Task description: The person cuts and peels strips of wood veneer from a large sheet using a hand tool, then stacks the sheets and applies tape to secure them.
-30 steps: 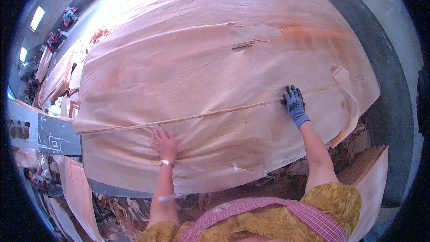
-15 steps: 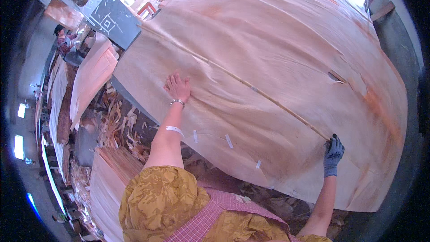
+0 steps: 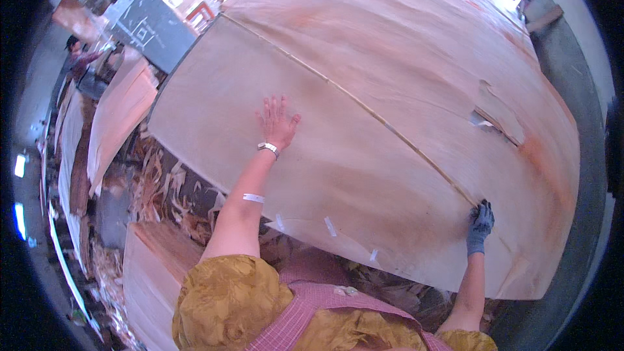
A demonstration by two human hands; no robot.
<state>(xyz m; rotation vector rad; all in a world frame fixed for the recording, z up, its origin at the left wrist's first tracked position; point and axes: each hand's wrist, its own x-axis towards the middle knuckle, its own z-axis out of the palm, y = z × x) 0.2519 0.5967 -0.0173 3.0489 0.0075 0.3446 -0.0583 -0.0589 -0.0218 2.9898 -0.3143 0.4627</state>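
A broad, thin sheet of pale wood veneer (image 3: 390, 182) spreads before me, with a torn hole (image 3: 497, 123) toward its right side. Across it, slanting from far left to near right, lies a long thin bamboo pole (image 3: 374, 112). My right hand (image 3: 480, 220), in a grey-blue glove, is closed around the pole's near end. Bare and flat, with fingers spread, my left hand (image 3: 278, 123) rests on the veneer to the left of the pole. A watch (image 3: 268, 149) circles that wrist, and a white strip of tape (image 3: 253, 198) sticks to the forearm.
Bits of white tape (image 3: 330, 226) cling near the sheet's close edge. Veneer scraps (image 3: 156, 182) litter the left, beside a stack of sheets (image 3: 153, 273). A grey panel (image 3: 154, 29) stands at the far left corner. Another person (image 3: 84, 65) works beyond more veneer (image 3: 120, 107).
My left hand has slid forward and slightly right over the sheet. Wrinkles near it have flattened out. The pole stays in my right hand; its far end now sits farther up the sheet.
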